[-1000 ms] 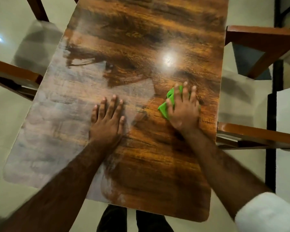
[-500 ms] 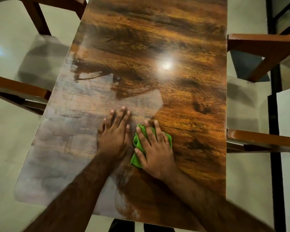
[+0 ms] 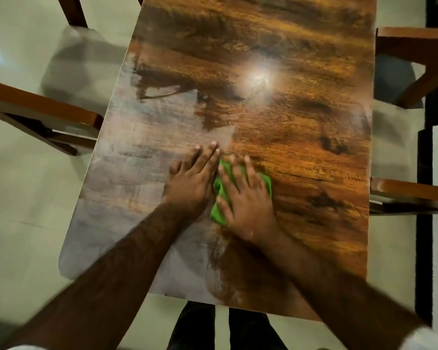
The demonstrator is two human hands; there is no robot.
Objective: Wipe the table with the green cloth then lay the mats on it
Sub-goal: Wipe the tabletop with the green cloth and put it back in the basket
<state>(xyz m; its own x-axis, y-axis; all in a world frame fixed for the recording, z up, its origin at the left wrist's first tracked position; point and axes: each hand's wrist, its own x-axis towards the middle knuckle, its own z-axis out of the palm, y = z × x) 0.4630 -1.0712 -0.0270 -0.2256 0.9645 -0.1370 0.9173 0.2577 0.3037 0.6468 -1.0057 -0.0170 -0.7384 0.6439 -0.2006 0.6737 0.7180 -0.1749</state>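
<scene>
Near the middle of the glossy brown wood-grain surface (image 3: 301,152), right hand (image 3: 245,195) lies palm-down, fingers spread, pressing flat on the bright green crumpled cloth (image 3: 219,210). No closed grip, just a flat press. Cloth is bunched small, mostly hidden under the palm; green shows at the thumb side, between the fingers and at the far right edge of the hand. Exact fold is hard to tell, edges are a bit blurred. Left hand (image 3: 192,181) is flat on the surface just beside the cloth, fingers straight and together, holding nothing; its fingers run alongside the right hand's index finger, possibly touching. Left half of the surface looks dull grey and hazy, right half is glossy orange-brown with a ceiling-light glare spot (image 3: 257,77). Brown wooden chairs (image 3: 43,109) stand on both sides over a pale tiled floor (image 3: 23,198). Person's dark trouser legs (image 3: 195,327) show below the near edge.
</scene>
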